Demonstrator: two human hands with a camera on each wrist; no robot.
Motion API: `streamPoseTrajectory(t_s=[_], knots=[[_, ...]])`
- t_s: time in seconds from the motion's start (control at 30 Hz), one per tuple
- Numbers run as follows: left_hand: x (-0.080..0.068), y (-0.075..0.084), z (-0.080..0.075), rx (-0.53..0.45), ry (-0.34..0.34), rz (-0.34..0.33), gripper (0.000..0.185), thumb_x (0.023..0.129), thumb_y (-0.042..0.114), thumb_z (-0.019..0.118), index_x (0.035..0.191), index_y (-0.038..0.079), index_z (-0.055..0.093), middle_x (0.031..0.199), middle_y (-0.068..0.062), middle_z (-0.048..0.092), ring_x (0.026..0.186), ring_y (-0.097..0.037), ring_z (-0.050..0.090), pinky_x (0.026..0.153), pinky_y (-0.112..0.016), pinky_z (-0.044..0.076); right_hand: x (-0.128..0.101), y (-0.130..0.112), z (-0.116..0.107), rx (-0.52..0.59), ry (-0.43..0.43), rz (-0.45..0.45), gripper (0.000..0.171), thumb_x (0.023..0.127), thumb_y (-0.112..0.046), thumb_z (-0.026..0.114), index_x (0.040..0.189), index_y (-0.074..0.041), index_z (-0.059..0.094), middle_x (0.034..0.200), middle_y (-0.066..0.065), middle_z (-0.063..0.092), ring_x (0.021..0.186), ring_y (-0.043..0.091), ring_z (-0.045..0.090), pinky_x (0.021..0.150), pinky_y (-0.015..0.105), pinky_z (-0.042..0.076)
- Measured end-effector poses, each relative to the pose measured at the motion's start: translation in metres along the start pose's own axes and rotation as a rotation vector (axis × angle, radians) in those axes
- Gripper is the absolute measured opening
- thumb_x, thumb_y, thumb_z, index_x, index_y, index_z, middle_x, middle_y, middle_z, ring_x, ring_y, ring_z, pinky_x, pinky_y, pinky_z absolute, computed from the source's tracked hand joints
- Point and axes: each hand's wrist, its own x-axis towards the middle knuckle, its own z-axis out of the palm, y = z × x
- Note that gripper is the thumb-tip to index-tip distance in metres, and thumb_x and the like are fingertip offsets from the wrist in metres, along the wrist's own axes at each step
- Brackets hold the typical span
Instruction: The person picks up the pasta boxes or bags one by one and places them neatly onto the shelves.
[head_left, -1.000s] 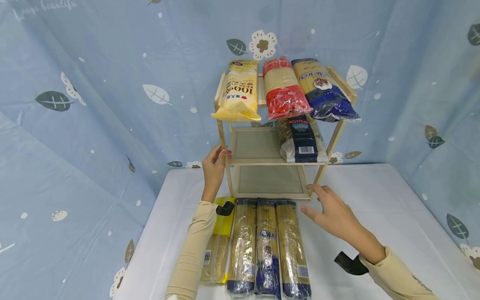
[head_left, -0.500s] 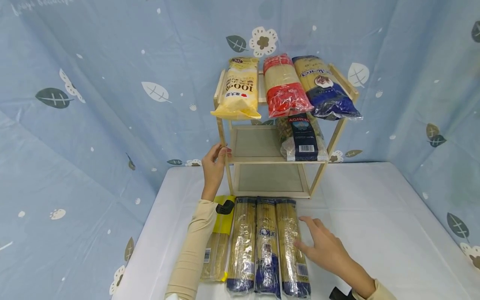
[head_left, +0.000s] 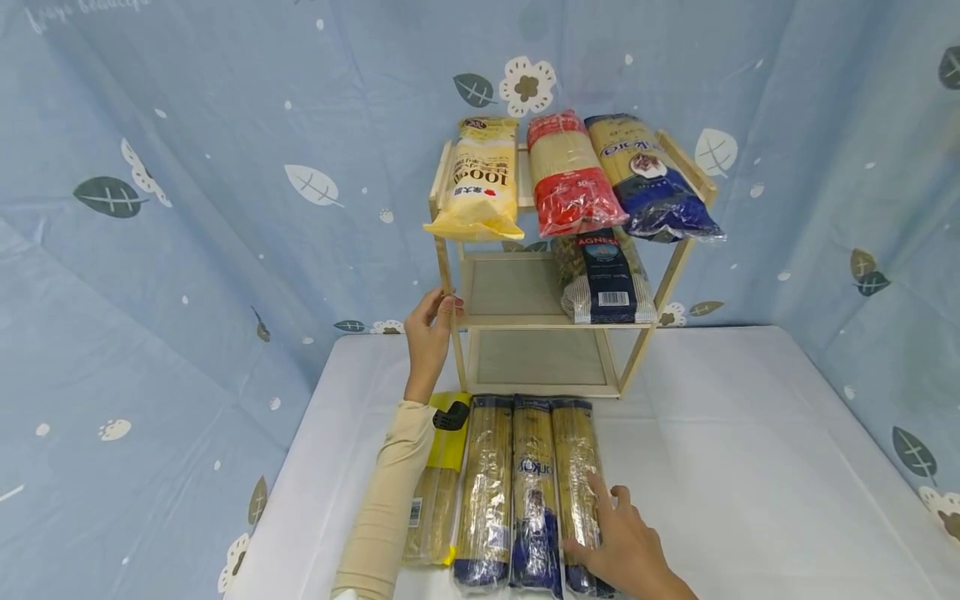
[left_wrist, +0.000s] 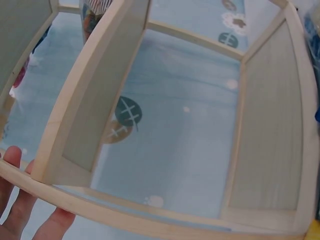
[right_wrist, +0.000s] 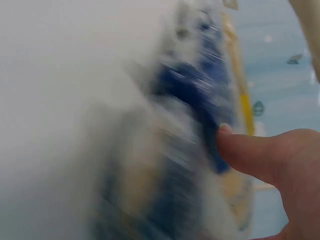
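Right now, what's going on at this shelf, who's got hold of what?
A person stands at a small wooden rack on a white table. The left hand grips the rack's front left post. The right hand rests on the rightmost of three spaghetti packs lying side by side in front of the rack; whether it grips the pack cannot be told. Three packs lie on the top shelf, one dark pack lies on the middle shelf, and the bottom shelf holds nothing.
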Motion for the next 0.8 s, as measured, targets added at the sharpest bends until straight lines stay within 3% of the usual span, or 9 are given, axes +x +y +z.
streamPoseTrajectory(t_s=[0.17, 0.37, 0.63, 0.8], knots=[[0.0, 0.0, -0.001, 0.008, -0.002, 0.006, 0.022, 0.097, 0.002, 0.052, 0.112, -0.01, 0.062, 0.092, -0.025, 0.067, 0.079, -0.04, 0.065, 0.084, -0.045, 0.05, 0.0, 0.006, 0.023, 0.042, 0.03, 0.031, 0.104, 0.065, -0.057, 0.079, 0.145, -0.01, 0.031, 0.112, 0.029, 0.042, 0.073, 0.031, 0.052, 0.04, 0.03, 0.037], [0.002, 0.0, -0.001, 0.018, 0.018, 0.029, 0.022, 0.097, 0.002, 0.051, 0.112, -0.01, 0.062, 0.092, -0.026, 0.066, 0.079, -0.041, 0.065, 0.088, -0.046, 0.048, 0.006, 0.008, 0.028, 0.16, 0.066, 0.027, 0.091, 0.069, -0.03, 0.083, 0.144, -0.011, 0.034, 0.098, 0.021, 0.039, 0.049, 0.015, 0.036, 0.039, 0.025, 0.03], [-0.001, -0.002, -0.001, -0.001, -0.003, 0.011, 0.021, 0.097, 0.001, 0.051, 0.112, -0.009, 0.062, 0.093, -0.027, 0.066, 0.08, -0.041, 0.064, 0.08, -0.048, 0.05, 0.0, 0.011, 0.029, 0.228, 0.113, 0.008, 0.074, 0.071, -0.011, 0.071, 0.14, -0.014, 0.045, 0.103, 0.019, 0.042, 0.045, 0.009, 0.028, 0.04, 0.024, 0.027], [-0.001, -0.003, 0.0, -0.02, -0.015, 0.004, 0.021, 0.096, -0.002, 0.051, 0.113, -0.01, 0.061, 0.093, -0.028, 0.065, 0.081, -0.041, 0.064, 0.079, -0.049, 0.051, -0.005, 0.012, 0.032, 0.259, 0.194, -0.008, 0.068, 0.072, -0.008, 0.069, 0.137, -0.015, 0.051, 0.107, 0.019, 0.045, 0.047, 0.007, 0.033, 0.043, 0.024, 0.03]])
